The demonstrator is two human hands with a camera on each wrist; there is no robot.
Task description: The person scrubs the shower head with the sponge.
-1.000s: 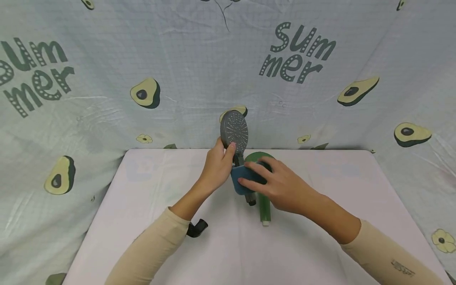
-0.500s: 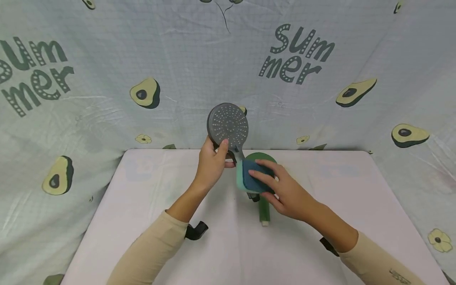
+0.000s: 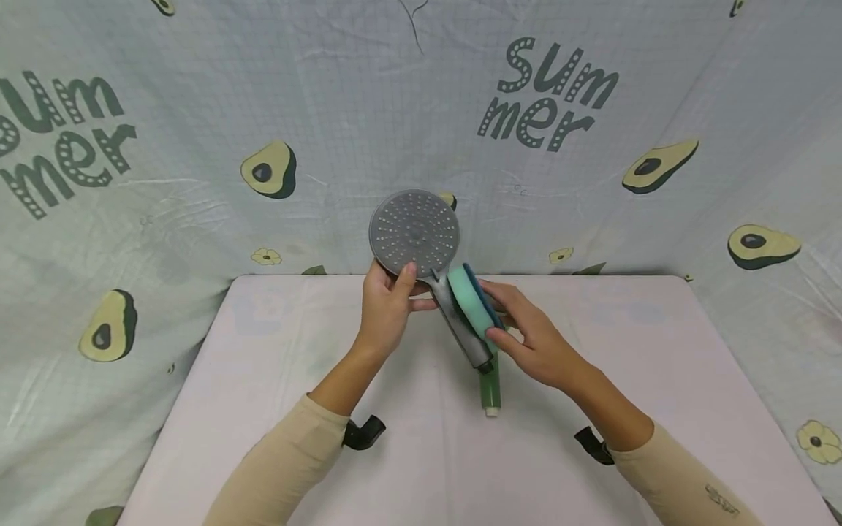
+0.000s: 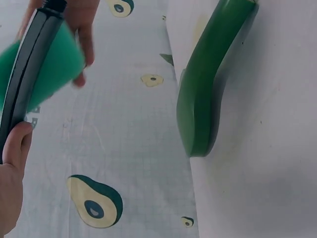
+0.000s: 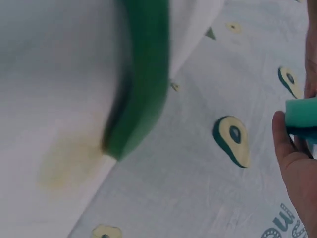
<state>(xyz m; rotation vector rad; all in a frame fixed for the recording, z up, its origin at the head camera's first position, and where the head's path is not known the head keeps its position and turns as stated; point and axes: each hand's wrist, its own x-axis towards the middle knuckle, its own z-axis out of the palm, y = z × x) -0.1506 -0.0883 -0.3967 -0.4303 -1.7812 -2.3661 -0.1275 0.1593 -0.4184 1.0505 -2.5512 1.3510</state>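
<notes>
My left hand (image 3: pixel 384 307) grips a grey shower head (image 3: pixel 414 232) around its neck, thumb at the lower rim of the nozzle face. The round face is turned toward the head camera, and the handle slants down to the right. In my right hand (image 3: pixel 536 340) is a two-layer sponge (image 3: pixel 472 299), mint green foam with a dark blue side. Its foam faces the shower head's handle, close along it; whether they touch I cannot tell. The left wrist view shows the dark handle (image 4: pixel 27 64) crossing in front of the sponge (image 4: pixel 62 69).
Behind the hands, a green long-handled object (image 3: pixel 490 393) with a rounded end and a white tip lies on the white table (image 3: pixel 421 467). Black curved pieces (image 3: pixel 365 432) show beside both sleeves. A cloth printed with avocados (image 3: pixel 268 172) hangs behind the table.
The shower head has turned its face more fully toward the head camera and shifted slightly left. The sponge has gone from the front of the handle to its right side, tipped on edge.
</notes>
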